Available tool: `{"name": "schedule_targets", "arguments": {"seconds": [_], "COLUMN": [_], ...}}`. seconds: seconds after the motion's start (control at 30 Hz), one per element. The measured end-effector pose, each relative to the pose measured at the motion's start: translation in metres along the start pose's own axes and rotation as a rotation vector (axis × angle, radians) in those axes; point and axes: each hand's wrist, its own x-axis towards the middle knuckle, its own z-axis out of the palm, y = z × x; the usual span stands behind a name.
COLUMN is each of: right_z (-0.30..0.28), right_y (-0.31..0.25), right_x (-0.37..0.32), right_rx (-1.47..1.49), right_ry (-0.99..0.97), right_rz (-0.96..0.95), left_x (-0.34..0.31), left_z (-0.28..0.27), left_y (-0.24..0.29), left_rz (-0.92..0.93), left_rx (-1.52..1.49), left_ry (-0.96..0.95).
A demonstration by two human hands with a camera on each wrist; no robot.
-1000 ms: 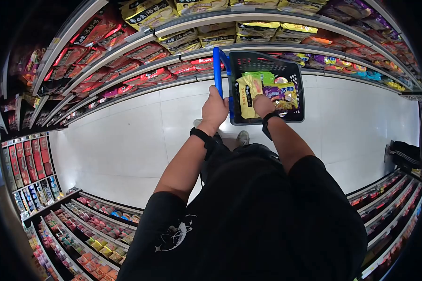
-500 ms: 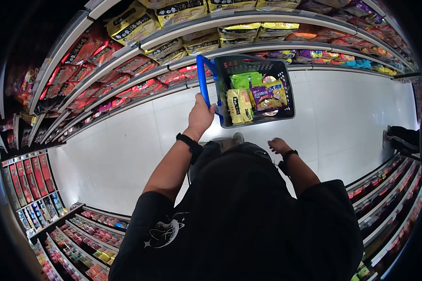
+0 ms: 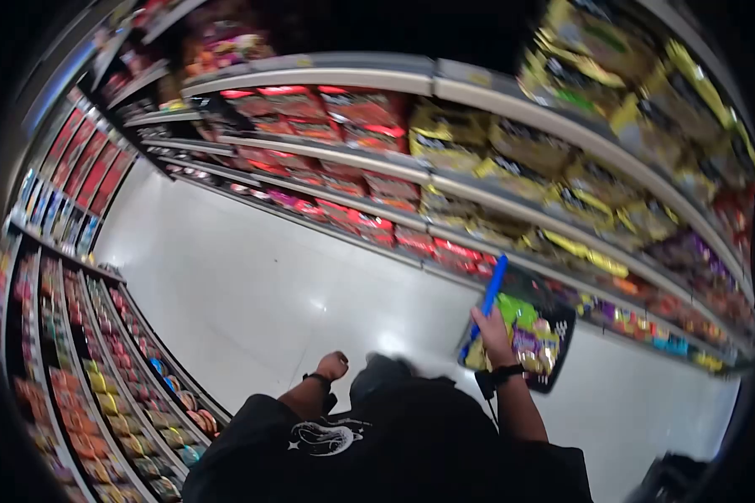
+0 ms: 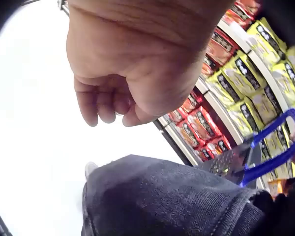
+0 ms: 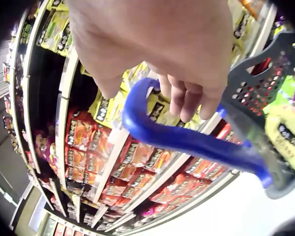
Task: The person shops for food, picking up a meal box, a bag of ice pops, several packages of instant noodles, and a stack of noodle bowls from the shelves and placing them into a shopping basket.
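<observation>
In the head view, my right hand (image 3: pixel 495 335) holds the blue handle (image 3: pixel 496 283) of a dark basket (image 3: pixel 559 356). Green, yellow and purple packets (image 3: pixel 534 344) lie inside it. The right wrist view shows the fingers curled at the handle (image 5: pixel 187 139), with the basket wall (image 5: pixel 246 92) beyond and a yellow packet (image 5: pixel 287 135) in it. My left hand (image 3: pixel 333 365) hangs away from the basket; in the left wrist view this hand (image 4: pixel 132 64) has loosely curled fingers and holds nothing.
Long shelves (image 3: pixel 327 144) of red and yellow packets run along the far side of the aisle. More shelves (image 3: pixel 101 377) stand at the lower left. Pale floor (image 3: pixel 252 260) lies between them. A dark shape (image 3: pixel 675 478) is at the lower right.
The handle has passed from my left hand to my right. My left hand has come away to the left. The view has turned, and the basket now appears lower and further right.
</observation>
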Motion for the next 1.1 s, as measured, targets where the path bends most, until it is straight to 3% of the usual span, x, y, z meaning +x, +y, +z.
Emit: {"name": "schedule_targets", "arguments": {"seconds": [0.03,0.07,0.17,0.37,0.57,0.63,0.77,0.87,0.93,1.1], "right_z": [0.008,0.024,0.041,0.042,0.06,0.066,0.072,0.07,0.074,0.082], "right_y": [0.039,0.016,0.017,0.008,0.004,0.003,0.0,0.002,0.003,0.002], "right_x": [0.033,0.031,0.037,0.045,0.07,0.081,0.103,0.122,0.133,0.146], "right_rx": [0.044,0.267,0.332,0.196,0.142,0.139,0.185,0.171,0.2,0.218], "right_ry": [0.11,0.154,0.266,0.246,0.344,0.412,0.431,0.477,0.507,0.591], "right_rz": [-0.012,0.019,-0.077,0.082,0.103,0.1,0.096,0.121,0.127,0.074], "left_x": [0.003,0.006,0.01,0.009,-0.012,-0.028,-0.043,-0.036,-0.022,-0.005], "left_z": [-0.003,-0.008,-0.017,-0.035,-0.015,-0.008,0.008,0.025,0.032,-0.008], "left_y": [-0.014,-0.023,-0.035,-0.06,-0.146,-0.169,-0.207,-0.221,-0.227,-0.202], "left_rz": [-0.002,-0.014,-0.031,-0.081,-0.223,-0.404,-0.553,-0.567,-0.482,-0.364], "left_rx": [-0.051,-0.129,-0.274,-0.513,-0.644,-0.647,-0.66,-0.689,-0.717,-0.84], "left_ry": [0.046,0.068,0.211,0.337,0.543,0.489,0.419,0.347,0.335,0.344]}}
